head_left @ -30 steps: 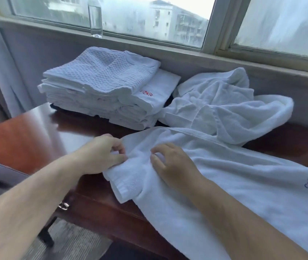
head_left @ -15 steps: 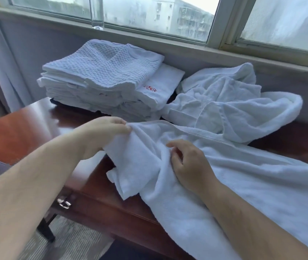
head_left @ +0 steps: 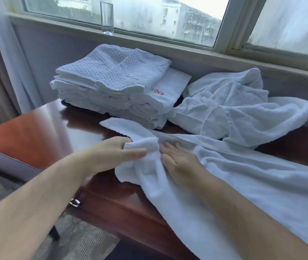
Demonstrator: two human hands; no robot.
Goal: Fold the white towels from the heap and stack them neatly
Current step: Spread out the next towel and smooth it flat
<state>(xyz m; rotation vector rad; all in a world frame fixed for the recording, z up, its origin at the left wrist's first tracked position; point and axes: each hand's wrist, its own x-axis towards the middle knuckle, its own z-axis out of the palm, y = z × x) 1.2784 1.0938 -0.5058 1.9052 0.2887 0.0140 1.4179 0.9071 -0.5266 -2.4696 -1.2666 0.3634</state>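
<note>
You were at the start of a fold. The large white terry towel [head_left: 243, 184] lay spread across the glossy dark red wooden worktop [head_left: 36, 132], its near part hanging over the near edge and its left end bunched up between your hands. Your left hand [head_left: 112, 154] gripped that bunched end between thumb and fingers [head_left: 121, 142]. Your right hand [head_left: 181, 160] lay flat on the cloth just beside it, digits straight, pressing and holding nothing. The stack of folded white towels [head_left: 112, 87] stood at the far left, with the crumpled heap of white towels [head_left: 234, 113] just to its right. By my judgement, the next move called for pulling the left end flat, finding its corners, then carrying it over to the right end with the edges matched.
</note>
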